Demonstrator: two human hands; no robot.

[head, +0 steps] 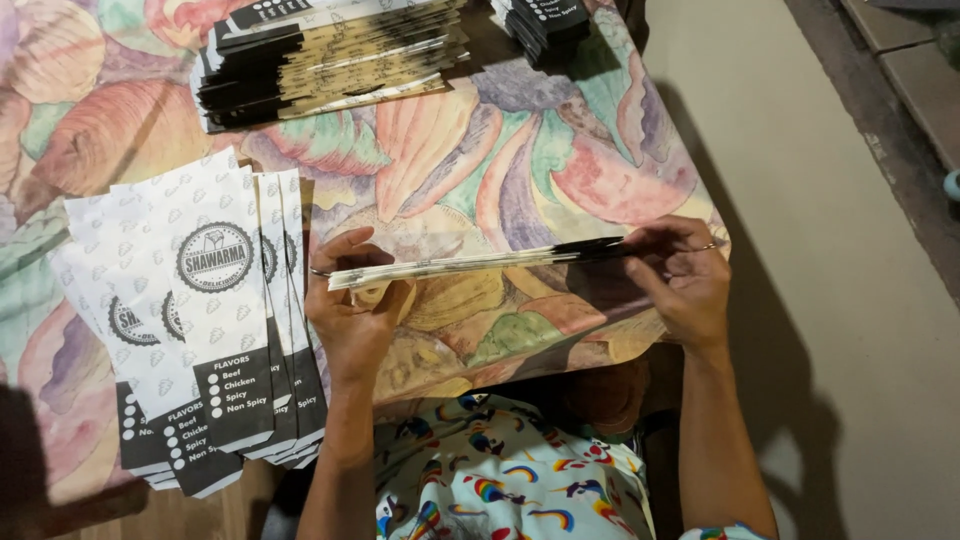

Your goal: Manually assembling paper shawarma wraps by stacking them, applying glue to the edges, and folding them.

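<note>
Bags (470, 262), flat paper ones seen edge-on, form a thin bundle that you hold level between your two hands above the near edge of the desk (520, 150). Your left hand (352, 305) pinches the white end of the bundle, thumb on the far side and fingers curled beneath; your right hand (685, 280) closes on the black end, fingertips along its top edge. Both hands are closed on the bundle, neither spread wide. A ring shows on a finger of your right hand.

The desk carries a cloth printed with large leaf and shell shapes in orange, purple and green. At near left, just beside your left hand, lies a fanned pile (200, 320) of white bags with a round emblem and a black band at the near end; the bags overlap one another and touch the cloth. At far left, well apart from your hands, a stack (330, 55) of the same bags lies on its side, showing black and tan edges. A smaller dark stack (545, 22) sits at the far edge, right of the first and partly cut off by the frame.

Your lap, in fabric (500, 480) printed with rainbows, fills the near centre. Bare pale floor (830, 300) runs along the right of the desk.
</note>
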